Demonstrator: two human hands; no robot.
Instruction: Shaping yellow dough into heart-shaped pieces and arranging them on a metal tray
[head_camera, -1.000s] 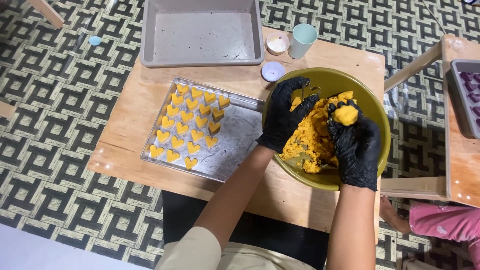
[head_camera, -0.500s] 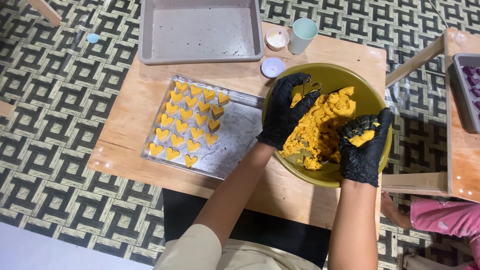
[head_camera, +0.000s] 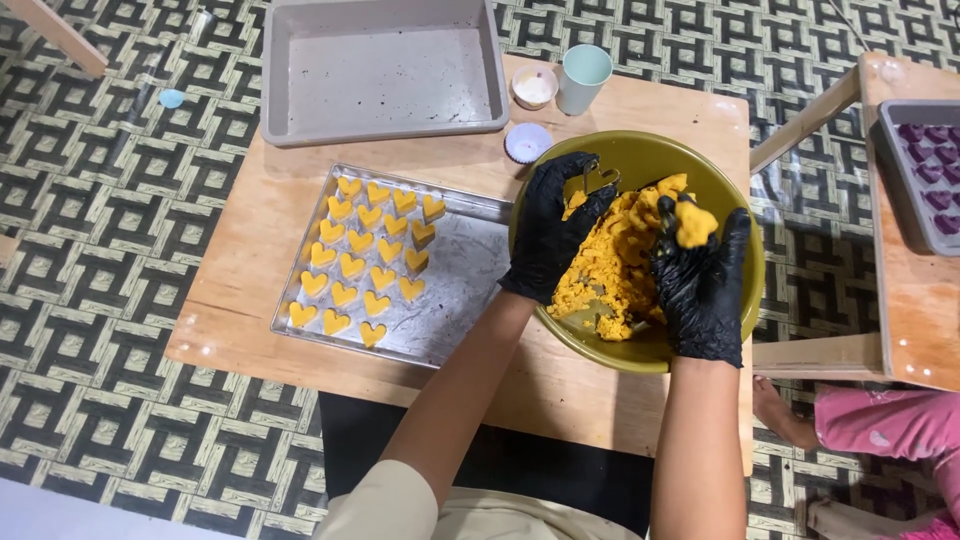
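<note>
Both my hands wear black gloves and reach into an olive-green bowl (head_camera: 735, 215) of crumbly orange dough (head_camera: 605, 265). My left hand (head_camera: 555, 235) holds a small metal heart-shaped cutter (head_camera: 598, 180) at the bowl's far left. Over the right side of the bowl, my right hand (head_camera: 700, 275) is closed on a lump of orange dough (head_camera: 693, 222) at its fingertips. Left of the bowl lies a foil-lined tray (head_camera: 465, 290) carrying several orange heart-shaped pieces (head_camera: 365, 255) in rows.
A grey rectangular tub (head_camera: 385, 70) stands at the back of the wooden table (head_camera: 230, 280). Near it are a pale green cup (head_camera: 583, 78), a small dish (head_camera: 533, 87) and a lilac lid (head_camera: 527, 142). At right, another table holds a tray of purple pieces (head_camera: 930, 165). A person in pink (head_camera: 880, 425) sits lower right.
My right hand has lifted from the bowl's lower right up toward its middle with a lump of dough. My left hand stays at the bowl's left with the cutter.
</note>
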